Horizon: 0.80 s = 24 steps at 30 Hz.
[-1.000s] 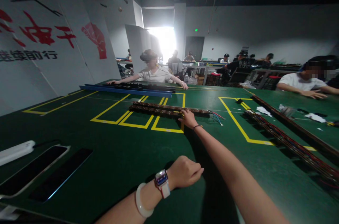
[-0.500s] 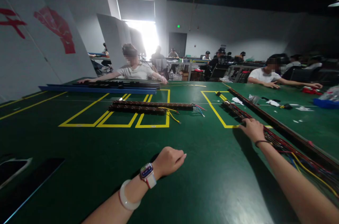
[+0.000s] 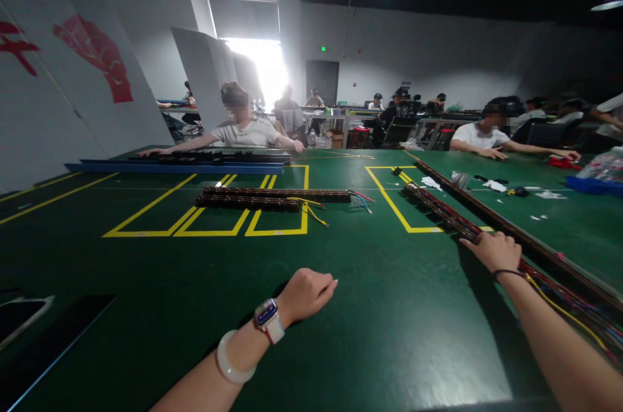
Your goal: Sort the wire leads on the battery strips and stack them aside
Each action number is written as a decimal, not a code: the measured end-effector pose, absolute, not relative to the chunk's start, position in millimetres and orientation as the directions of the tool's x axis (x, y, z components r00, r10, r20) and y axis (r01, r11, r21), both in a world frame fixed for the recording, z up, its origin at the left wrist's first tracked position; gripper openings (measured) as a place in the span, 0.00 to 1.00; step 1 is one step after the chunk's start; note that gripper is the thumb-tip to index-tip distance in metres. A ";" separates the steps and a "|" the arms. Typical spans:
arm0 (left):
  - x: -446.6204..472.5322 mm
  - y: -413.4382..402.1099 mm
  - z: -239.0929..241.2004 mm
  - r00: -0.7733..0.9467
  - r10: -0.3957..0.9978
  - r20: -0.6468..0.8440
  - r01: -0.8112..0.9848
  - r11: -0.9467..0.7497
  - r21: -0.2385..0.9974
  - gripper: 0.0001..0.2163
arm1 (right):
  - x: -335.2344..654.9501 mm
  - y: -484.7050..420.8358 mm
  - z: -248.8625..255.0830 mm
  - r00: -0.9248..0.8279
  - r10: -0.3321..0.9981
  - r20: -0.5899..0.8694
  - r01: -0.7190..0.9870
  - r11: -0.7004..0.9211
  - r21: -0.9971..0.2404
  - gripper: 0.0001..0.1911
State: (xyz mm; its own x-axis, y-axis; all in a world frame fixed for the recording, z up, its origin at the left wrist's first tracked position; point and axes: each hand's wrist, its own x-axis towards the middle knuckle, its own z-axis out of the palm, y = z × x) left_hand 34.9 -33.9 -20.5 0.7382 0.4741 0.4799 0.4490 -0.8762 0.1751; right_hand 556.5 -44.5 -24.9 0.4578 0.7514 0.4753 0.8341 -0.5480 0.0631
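My left hand [image 3: 307,295] rests on the green table, its fingers curled closed, with nothing visible in it. A watch [image 3: 267,313] and a pale bangle [image 3: 232,360] are on that arm. My right hand [image 3: 494,251] lies over a long bundle of dark strips [image 3: 438,209], its fingers reaching across to the far side, where their tips are hidden. Red, blue and yellow wires [image 3: 567,308] trail from the bundle toward the lower right, below my right forearm. Ahead of my left hand, a shorter stack of dark strips [image 3: 253,198] with loose wire ends lies across yellow tape lines.
A long dark rail [image 3: 491,217] runs beyond the bundle. Blue channels [image 3: 185,167] lie at the far left before a seated person [image 3: 243,130]. Another person [image 3: 479,136] sits at the far right near paper scraps [image 3: 431,183]. A phone-like dark slab [image 3: 63,347] is at lower left.
My right hand has moved right and toward me along the bundle. My left hand holds its place on the table. The whole view has shifted slightly.
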 end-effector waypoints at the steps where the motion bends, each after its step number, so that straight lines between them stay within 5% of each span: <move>1: 34.9 -34.0 -20.4 0.739 0.474 0.479 0.447 -0.877 0.177 0.17 | 555.5 -45.6 -24.2 0.460 0.752 0.472 0.839 -0.542 0.045 0.23; 13: 36.4 -35.5 -21.0 0.769 0.409 0.491 0.425 -0.901 0.085 0.16 | 494.8 -45.7 30.5 0.142 0.772 0.619 0.897 -0.366 0.250 0.16; 19: 36.3 -39.0 -18.4 0.785 0.349 0.511 0.370 -0.927 0.064 0.16 | 391.2 -27.3 49.9 0.026 0.838 0.545 0.998 -0.053 0.033 0.18; 24: 37.7 -45.6 -20.0 0.809 0.171 0.563 0.269 -0.959 -0.094 0.16 | 282.9 -12.9 35.9 -0.158 0.910 0.383 0.954 0.241 -0.180 0.15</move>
